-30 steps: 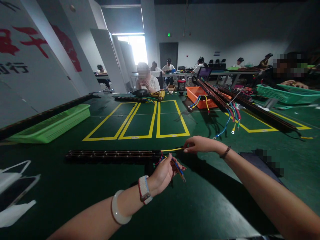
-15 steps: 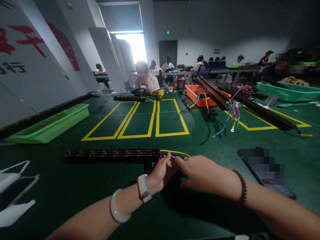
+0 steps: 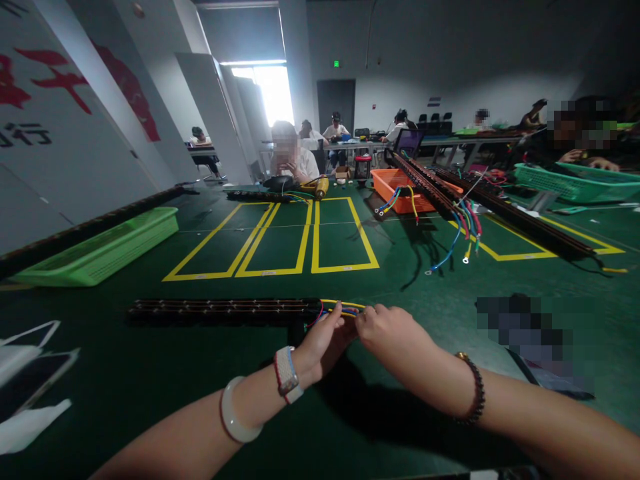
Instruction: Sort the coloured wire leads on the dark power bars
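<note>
We are holding coloured wires (image 3: pixel 351 308) in narrowed left hand (image 3: pixel 321 343) and closed right hand (image 3: pixel 393 339), just beyond black strip (image 3: pixel 220 311) lying on green table (image 3: pixel 200 363); ideally, we are aligning wires without tugging.

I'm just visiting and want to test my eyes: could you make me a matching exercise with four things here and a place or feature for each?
1. Left hand
2. Right hand
3. Wire bundle
4. Orange basket

A. Crossed by the far dark bar
B. Below a wrist wearing a dark beaded bracelet
C. Runs from the right end of the near dark bar
D. Beyond a wrist wearing a watch and a pale bangle

Pairs: 1-D, 2-B, 3-C, 4-A
</note>
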### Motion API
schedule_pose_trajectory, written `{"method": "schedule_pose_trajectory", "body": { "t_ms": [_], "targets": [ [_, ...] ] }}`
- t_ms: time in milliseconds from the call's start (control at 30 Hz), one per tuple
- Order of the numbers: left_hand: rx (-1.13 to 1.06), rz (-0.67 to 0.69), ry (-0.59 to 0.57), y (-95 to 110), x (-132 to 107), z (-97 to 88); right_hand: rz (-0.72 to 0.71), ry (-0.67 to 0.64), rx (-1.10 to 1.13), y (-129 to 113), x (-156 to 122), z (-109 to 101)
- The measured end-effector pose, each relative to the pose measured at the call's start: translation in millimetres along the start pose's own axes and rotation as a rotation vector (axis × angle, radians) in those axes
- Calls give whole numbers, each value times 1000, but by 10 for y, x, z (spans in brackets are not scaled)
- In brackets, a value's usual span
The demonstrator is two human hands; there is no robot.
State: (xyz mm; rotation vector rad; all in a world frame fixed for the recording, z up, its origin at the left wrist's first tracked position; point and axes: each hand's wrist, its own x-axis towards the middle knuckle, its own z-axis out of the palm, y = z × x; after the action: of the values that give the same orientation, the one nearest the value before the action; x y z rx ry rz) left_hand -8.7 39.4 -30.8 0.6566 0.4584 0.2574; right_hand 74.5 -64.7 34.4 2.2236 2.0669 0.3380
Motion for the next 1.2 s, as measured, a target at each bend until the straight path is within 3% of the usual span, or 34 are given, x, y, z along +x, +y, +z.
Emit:
{"method": "schedule_pose_trajectory", "body": {
  "t_ms": [233,367,533,767,967,1200],
  "targets": [
    [-54,-9,-13,31,-2,10,42,-42,4,167,78,-143],
    [-46,4,34,15,-9,-4,74,8,14,262,131,-76],
    [-3,14,33,-35,22,-26,84,-20,35,296,174,42],
    [168,-65,60,3,-5,-30,-88,-32,82,411,188,143],
    [217,-76,31,23,-16,-46,-119,-26,128,611,206,115],
    [158,-70,-44,53,-41,15,-307,-106,458,726,249,53]
  ]
}}
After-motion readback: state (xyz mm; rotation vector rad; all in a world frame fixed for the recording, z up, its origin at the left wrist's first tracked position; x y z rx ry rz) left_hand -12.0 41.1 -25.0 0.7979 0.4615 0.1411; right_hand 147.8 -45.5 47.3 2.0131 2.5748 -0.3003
